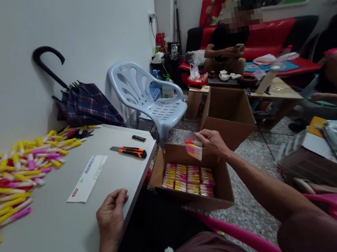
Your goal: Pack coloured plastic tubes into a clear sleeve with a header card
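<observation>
My right hand [212, 141] pinches the top of a clear packet of short coloured pens [194, 151] with yellow, pink and white parts. The packet hangs above an open cardboard box [225, 185], not touching its contents. Inside, packets of the same kind [187, 178] stand in rows. At the near edge of the white table [61, 236] rests my left hand [113, 213], fingers curled in and nothing visible in them. Close by lie a white printed paper slip [87, 179], an orange and black utility knife [128, 151] and a small black case [139, 138].
Loose coloured pens [14, 180] are heaped on the table's left. A folded umbrella [84, 101] leans on the wall near a light blue plastic chair [151, 99]. Another open carton [230, 112] stands beyond the box. A person [229, 44] sits on a red sofa, holding a phone.
</observation>
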### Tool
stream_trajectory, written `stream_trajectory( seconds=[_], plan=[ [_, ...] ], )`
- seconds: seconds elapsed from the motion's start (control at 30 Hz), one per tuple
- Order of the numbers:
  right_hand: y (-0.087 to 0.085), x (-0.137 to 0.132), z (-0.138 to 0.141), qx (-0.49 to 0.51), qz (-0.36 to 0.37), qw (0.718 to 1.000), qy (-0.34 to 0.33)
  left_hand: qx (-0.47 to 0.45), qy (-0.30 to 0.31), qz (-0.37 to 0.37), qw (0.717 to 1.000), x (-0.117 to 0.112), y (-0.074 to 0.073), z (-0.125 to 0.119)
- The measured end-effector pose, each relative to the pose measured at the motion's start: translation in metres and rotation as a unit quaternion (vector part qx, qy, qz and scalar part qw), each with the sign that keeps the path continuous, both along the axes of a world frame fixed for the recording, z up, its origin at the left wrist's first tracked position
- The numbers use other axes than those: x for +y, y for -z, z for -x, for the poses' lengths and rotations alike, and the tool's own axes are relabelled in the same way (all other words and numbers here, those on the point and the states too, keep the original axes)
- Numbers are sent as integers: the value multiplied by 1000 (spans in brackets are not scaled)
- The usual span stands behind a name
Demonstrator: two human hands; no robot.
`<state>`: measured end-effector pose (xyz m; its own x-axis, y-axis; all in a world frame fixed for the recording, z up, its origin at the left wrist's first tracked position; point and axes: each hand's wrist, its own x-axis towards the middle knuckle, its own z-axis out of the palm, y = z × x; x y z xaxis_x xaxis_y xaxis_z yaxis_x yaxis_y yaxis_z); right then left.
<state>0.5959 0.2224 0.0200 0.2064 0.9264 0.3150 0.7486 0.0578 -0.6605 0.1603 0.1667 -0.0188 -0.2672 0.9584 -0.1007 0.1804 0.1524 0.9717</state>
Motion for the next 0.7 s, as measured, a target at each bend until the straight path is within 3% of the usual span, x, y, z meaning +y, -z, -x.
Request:
stream_trajectory(
  seconds=[0.07, 0.23, 0.33, 0.43, 0.6, 0.7],
  plan=[
    [5, -3, 11, 23, -24, 999, 15, -6, -6, -2, 1000, -1, -1, -1],
    [48, -7, 38, 90, 88, 992, -25, 4, 9, -1, 1000, -2, 2, 1],
    [54, -2, 36, 86, 87, 992, -24, -2, 10, -10, 1000, -2, 4, 2],
    [35, 4, 26, 91, 82, 992, -34, -4, 5, -6, 1000, -2, 3, 1],
    [-22, 2, 17, 71, 32, 995, -62, -3, 10, -5, 1000, -4, -1, 0],
    [-32, -3, 20, 59, -21, 998, -24, -3, 11, -4, 1000, -4, -1, 0]
  ],
)
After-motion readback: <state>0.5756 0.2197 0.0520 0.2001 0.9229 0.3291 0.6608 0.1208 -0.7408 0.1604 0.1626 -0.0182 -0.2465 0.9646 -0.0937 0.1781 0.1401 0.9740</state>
